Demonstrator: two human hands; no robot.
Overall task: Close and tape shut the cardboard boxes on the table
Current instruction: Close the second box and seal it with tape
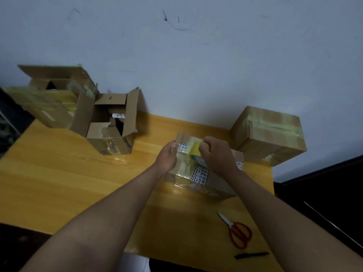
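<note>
Tape roll point(198, 149) clamped in right hand point(218, 154) grip; box point(214, 183) beneath, left hand point(169, 156) pinching its left edge.

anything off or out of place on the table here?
Two things. The far-left box juts past the table edge at its left corner, flaps still open, and looks tilted. The black pen lies right at the near edge, close to slipping off. The scissors lie flat, blades closed.
</note>
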